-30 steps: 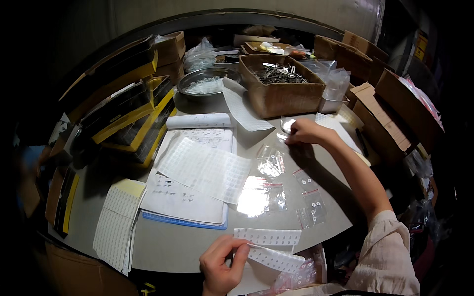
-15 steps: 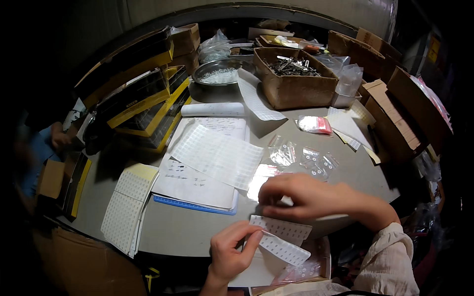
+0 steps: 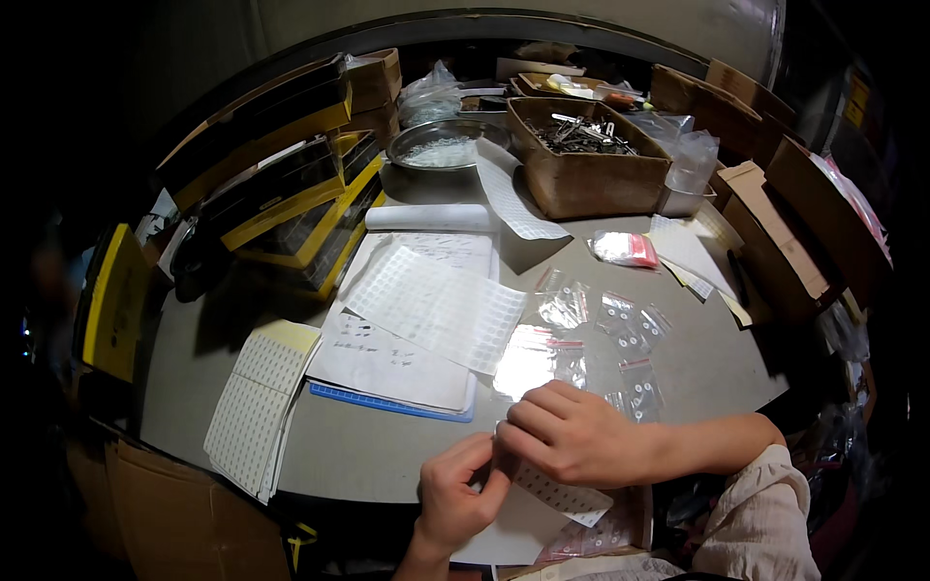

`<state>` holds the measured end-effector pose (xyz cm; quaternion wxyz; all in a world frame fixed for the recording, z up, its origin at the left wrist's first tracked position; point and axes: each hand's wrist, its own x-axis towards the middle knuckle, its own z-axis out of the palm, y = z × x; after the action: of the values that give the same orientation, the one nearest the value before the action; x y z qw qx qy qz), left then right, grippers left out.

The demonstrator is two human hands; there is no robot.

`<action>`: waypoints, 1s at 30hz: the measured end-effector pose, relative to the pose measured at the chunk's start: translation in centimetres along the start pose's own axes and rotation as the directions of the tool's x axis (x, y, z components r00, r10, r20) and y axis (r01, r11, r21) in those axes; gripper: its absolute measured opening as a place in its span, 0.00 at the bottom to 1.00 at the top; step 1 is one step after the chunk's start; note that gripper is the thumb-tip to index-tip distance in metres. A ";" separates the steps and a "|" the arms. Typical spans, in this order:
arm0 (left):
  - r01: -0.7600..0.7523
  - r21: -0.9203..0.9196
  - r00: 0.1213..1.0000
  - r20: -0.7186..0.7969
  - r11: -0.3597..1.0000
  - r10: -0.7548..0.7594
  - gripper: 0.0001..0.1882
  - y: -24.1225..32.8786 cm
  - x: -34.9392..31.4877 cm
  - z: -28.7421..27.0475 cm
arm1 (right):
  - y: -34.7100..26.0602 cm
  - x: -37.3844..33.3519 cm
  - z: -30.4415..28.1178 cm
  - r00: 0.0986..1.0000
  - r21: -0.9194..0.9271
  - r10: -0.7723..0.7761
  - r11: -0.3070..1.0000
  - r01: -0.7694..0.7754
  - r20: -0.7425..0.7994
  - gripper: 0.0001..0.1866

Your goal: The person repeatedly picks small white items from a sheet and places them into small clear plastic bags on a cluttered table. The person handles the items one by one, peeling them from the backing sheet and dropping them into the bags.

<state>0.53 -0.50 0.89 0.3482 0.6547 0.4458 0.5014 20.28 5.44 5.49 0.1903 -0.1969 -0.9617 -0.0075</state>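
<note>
Head view: your left hand [image 3: 460,492] and right hand [image 3: 573,438] together, lower centre. Left pinches 1 visible label strip [image 3: 562,495]; right's grip hidden, can't tell. Strip pokes out just below your right. Grey table [image 3: 358,455]: 1 metal-parts box [image 3: 591,187], 1 round basin [image 3: 431,166], upper centre. Room edges dark.

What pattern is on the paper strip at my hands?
The paper strip is white with rows of small dark marks: head view.
</note>
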 end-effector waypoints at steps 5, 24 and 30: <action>0.007 -0.018 1.000 0.029 1.000 -0.006 0.04 -0.1 0.1 0.1 | 1.3 -0.4 -0.5 0.994 0.247 -0.049 0.966 0.073 -0.102 0.14; 0.116 0.029 0.993 -0.025 0.993 -0.116 0.03 1.3 0.1 0.1 | 22.5 -2.1 -0.6 0.747 0.455 0.665 0.668 -0.589 -0.010 0.09; 0.076 0.026 0.997 -0.035 0.997 -0.075 0.04 0.9 0.1 0.4 | 23.3 -1.0 -2.9 0.778 0.143 0.547 0.782 -0.607 0.309 0.15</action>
<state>1.12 -0.67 1.62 0.3504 0.6335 0.4828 0.4928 31.08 26.31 6.43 0.0821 -0.4594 -0.8637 0.1902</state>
